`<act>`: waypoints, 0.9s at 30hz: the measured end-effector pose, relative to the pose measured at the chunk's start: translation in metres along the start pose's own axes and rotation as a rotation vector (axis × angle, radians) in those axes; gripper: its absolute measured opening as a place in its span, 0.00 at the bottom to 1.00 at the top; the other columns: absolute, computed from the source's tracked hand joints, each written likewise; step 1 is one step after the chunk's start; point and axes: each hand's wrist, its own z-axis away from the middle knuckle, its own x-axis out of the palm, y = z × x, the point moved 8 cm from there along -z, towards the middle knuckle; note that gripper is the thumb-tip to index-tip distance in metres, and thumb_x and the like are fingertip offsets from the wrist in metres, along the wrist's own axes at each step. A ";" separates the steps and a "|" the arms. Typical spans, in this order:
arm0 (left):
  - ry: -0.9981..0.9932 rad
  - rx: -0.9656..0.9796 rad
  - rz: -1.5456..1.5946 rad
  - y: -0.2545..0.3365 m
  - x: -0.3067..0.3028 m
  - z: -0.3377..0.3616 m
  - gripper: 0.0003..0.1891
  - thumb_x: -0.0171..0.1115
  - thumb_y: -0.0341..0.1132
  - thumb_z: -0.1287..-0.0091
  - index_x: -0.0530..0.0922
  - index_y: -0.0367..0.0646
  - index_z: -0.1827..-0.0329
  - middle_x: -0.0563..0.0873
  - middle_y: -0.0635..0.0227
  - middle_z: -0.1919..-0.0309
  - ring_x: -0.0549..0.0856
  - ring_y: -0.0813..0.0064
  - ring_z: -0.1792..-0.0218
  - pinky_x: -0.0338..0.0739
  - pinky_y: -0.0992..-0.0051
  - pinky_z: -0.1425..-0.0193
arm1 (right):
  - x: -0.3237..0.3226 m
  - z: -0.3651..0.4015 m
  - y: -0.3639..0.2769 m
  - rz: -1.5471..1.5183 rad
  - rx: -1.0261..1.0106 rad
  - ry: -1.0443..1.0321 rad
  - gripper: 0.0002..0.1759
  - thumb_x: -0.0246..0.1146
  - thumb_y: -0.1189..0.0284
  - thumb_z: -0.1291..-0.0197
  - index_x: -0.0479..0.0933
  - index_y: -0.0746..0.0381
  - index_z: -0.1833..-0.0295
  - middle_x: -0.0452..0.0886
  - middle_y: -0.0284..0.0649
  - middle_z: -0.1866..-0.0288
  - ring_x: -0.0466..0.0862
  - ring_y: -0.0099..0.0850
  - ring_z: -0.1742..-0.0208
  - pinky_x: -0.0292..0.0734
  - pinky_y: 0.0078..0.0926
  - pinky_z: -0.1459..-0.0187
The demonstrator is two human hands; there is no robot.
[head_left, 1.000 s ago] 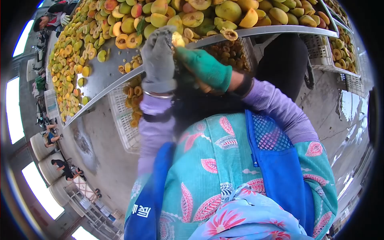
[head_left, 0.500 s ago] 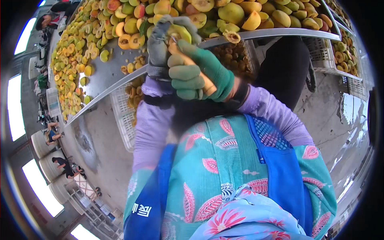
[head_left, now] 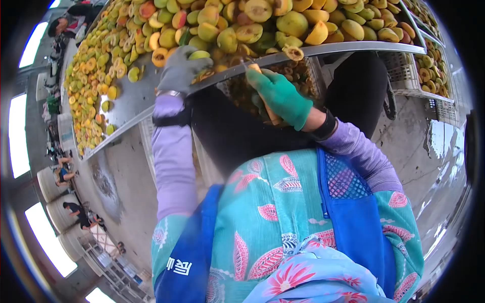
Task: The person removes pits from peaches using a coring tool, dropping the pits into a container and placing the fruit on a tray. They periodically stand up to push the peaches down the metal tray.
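My left hand (head_left: 183, 70), in a grey glove and blurred, is over the metal table's front edge (head_left: 227, 73). A yellow-green fruit piece (head_left: 199, 54) shows at its fingertips; whether the fingers grip it is unclear. Just right of centre, my right hand (head_left: 283, 96), in a green glove, is closed around a tool with a light wooden handle (head_left: 269, 107). The tool's thin metal tip points up and left. Many yellow, green and reddish fruit halves (head_left: 250, 33) are heaped on the table behind both hands.
Below the table edge, a crate of fruit pieces (head_left: 298, 76) sits between my knees. White crates (head_left: 399, 70) stand at the right, one layer holding fruit (head_left: 433, 70). Large pale tubs (head_left: 53, 187) line the far left, where people (head_left: 78, 212) are at a distance.
My hands have moved apart, the left one leftward to the fruit and the right one rightward and slightly down with the tool. The fruit between them is no longer at the tool's tip.
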 end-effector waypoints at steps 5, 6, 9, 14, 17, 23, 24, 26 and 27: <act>0.273 -0.620 2.017 0.010 0.013 0.025 0.21 0.60 0.42 0.37 0.76 0.41 0.43 0.82 0.62 0.54 0.83 0.59 0.54 0.79 0.68 0.51 | 0.020 -0.024 -0.035 0.748 -0.482 0.063 0.26 0.52 0.50 0.31 0.75 0.65 0.53 0.81 0.51 0.69 0.83 0.47 0.65 0.77 0.40 0.62; 0.330 -0.612 1.889 0.011 0.011 0.026 0.22 0.56 0.44 0.35 0.75 0.41 0.42 0.82 0.62 0.53 0.83 0.61 0.54 0.79 0.68 0.51 | 0.023 -0.031 -0.032 0.796 -0.431 0.060 0.26 0.52 0.50 0.32 0.75 0.65 0.53 0.81 0.57 0.64 0.81 0.56 0.58 0.76 0.48 0.57; 0.459 -0.559 1.512 0.016 0.004 0.020 0.25 0.46 0.50 0.29 0.73 0.39 0.40 0.82 0.60 0.51 0.83 0.64 0.54 0.79 0.69 0.52 | 0.018 -0.037 -0.029 0.714 -0.472 0.095 0.25 0.52 0.50 0.32 0.76 0.64 0.53 0.82 0.56 0.65 0.82 0.54 0.59 0.76 0.47 0.58; 0.448 -0.574 1.861 0.051 -0.011 0.006 0.19 0.56 0.46 0.30 0.78 0.41 0.46 0.87 0.66 0.57 0.84 0.74 0.66 0.78 0.79 0.64 | 0.016 -0.029 -0.042 0.723 -0.518 0.149 0.25 0.52 0.52 0.31 0.76 0.66 0.55 0.82 0.57 0.65 0.82 0.55 0.60 0.76 0.48 0.59; 0.361 -0.681 1.365 0.048 -0.020 0.013 0.18 0.50 0.46 0.26 0.78 0.40 0.47 0.87 0.65 0.60 0.85 0.72 0.65 0.80 0.75 0.62 | 0.017 -0.029 -0.042 0.800 -0.544 0.150 0.25 0.53 0.53 0.31 0.75 0.67 0.57 0.81 0.57 0.68 0.83 0.54 0.62 0.77 0.48 0.60; 0.466 -0.546 0.494 0.055 -0.045 0.010 0.15 0.52 0.36 0.27 0.74 0.38 0.44 0.84 0.62 0.54 0.84 0.64 0.55 0.79 0.68 0.49 | 0.024 -0.026 -0.041 0.847 -0.626 0.159 0.22 0.54 0.55 0.31 0.74 0.67 0.58 0.80 0.56 0.74 0.82 0.55 0.69 0.77 0.48 0.66; 0.456 -0.525 0.469 0.058 -0.048 0.008 0.16 0.52 0.39 0.27 0.74 0.37 0.44 0.84 0.61 0.54 0.84 0.65 0.56 0.79 0.68 0.49 | 0.023 -0.027 -0.041 0.856 -0.646 0.166 0.22 0.54 0.56 0.31 0.74 0.67 0.58 0.80 0.55 0.74 0.82 0.55 0.69 0.77 0.49 0.67; 0.433 -0.486 0.422 0.065 -0.049 0.004 0.19 0.50 0.43 0.26 0.74 0.36 0.44 0.84 0.60 0.55 0.84 0.66 0.56 0.80 0.69 0.50 | 0.021 -0.028 -0.039 0.849 -0.628 0.163 0.23 0.53 0.55 0.30 0.74 0.67 0.58 0.80 0.56 0.74 0.82 0.55 0.70 0.76 0.49 0.67; 0.537 -0.543 0.785 0.058 -0.040 0.006 0.18 0.51 0.43 0.26 0.76 0.36 0.47 0.85 0.61 0.58 0.85 0.68 0.60 0.80 0.70 0.55 | 0.020 -0.027 -0.038 0.846 -0.619 0.161 0.23 0.52 0.55 0.30 0.74 0.67 0.58 0.80 0.57 0.74 0.82 0.56 0.70 0.76 0.49 0.68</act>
